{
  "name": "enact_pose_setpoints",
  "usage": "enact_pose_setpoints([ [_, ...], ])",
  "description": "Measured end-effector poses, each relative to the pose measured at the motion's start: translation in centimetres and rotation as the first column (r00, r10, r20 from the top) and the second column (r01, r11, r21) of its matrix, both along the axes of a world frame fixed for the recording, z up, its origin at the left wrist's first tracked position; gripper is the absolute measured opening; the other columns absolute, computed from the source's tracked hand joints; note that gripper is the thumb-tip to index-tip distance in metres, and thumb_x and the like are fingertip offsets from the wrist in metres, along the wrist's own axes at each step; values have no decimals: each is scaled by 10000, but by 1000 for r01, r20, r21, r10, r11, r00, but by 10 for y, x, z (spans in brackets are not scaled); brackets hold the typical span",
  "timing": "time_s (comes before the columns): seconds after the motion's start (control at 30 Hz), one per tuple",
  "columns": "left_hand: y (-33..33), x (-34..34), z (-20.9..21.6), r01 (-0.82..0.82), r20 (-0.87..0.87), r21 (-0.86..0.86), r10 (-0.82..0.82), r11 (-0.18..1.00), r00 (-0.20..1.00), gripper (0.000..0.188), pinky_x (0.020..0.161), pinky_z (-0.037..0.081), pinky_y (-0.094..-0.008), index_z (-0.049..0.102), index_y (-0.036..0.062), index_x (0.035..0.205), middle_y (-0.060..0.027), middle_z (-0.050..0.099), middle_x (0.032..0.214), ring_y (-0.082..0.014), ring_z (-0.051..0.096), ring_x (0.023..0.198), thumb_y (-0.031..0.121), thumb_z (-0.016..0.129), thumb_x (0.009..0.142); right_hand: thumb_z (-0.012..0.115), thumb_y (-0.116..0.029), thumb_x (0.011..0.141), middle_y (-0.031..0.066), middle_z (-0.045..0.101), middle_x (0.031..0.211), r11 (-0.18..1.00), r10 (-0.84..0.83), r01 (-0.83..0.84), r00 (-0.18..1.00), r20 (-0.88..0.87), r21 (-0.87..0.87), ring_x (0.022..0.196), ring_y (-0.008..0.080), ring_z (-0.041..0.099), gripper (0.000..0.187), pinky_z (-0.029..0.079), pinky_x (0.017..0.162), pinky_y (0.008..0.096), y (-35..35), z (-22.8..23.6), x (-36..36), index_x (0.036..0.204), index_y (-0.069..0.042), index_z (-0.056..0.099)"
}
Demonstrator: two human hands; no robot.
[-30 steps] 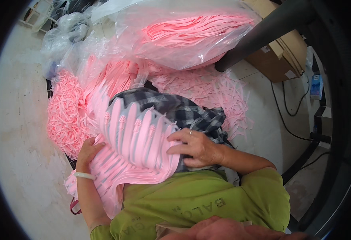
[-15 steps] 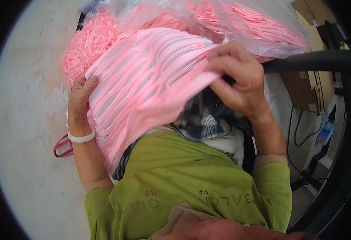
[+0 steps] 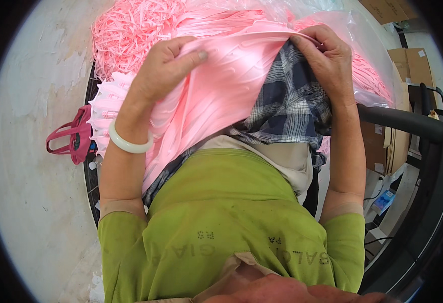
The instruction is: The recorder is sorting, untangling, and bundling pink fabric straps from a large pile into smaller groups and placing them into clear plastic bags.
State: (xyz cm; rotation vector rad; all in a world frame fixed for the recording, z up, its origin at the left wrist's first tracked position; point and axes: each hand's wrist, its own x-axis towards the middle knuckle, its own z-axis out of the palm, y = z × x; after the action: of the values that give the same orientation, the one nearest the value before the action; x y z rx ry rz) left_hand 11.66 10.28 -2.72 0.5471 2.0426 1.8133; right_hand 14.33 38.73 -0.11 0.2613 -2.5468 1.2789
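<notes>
A pink, slitted, rubbery-looking sheet (image 3: 226,86) hangs in folds across my lap, its top edge stretched between my hands. My left hand (image 3: 168,68) is closed on its upper left part, thumb on top. At the upper right, my right hand (image 3: 327,58) pinches the sheet's corner between thumb and fingers. Beneath the sheet, a dark blue and white plaid cloth (image 3: 294,101) covers my lap. More pink material (image 3: 108,111) with a knobbly edge shows left of my left forearm. What lies under the folds is hidden.
A tangled heap of pink strips (image 3: 133,38) lies at the far left. Clear plastic bagging (image 3: 373,50) holds more pink strands at the far right. A black bar (image 3: 400,121) and cardboard boxes (image 3: 378,146) stand right. A dark pink bag (image 3: 72,136) is at left.
My left hand has moved up and right, gathering the sheet, which was spread wide before. My right hand has moved to the right with its corner. More plaid cloth shows now.
</notes>
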Motion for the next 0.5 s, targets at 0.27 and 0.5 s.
enact_pose_setpoints([
  [0.27, -34, -13, 17, -213, 175, 311, 165, 926, 971, 272, 743, 473, -217, 614, -15, 1038, -48, 649, 897, -90, 603, 800, 149, 621, 821, 729, -175, 632, 85, 591, 929, 802, 470, -393, 880, -69, 450, 836, 260, 571, 307, 450, 743, 347, -36, 44, 72, 897, -59, 628],
  [0.5, -51, -10, 21, -338, 129, 315, 313, 887, 941, 268, 714, 504, -236, 602, 3, 1048, -80, 659, 912, -126, 639, 779, 150, 609, 823, 685, -130, 606, 46, 560, 836, 598, 405, -440, 887, 221, 671, 891, 233, 533, 210, 384, 833, 385, -15, 15, 120, 788, -68, 600],
])
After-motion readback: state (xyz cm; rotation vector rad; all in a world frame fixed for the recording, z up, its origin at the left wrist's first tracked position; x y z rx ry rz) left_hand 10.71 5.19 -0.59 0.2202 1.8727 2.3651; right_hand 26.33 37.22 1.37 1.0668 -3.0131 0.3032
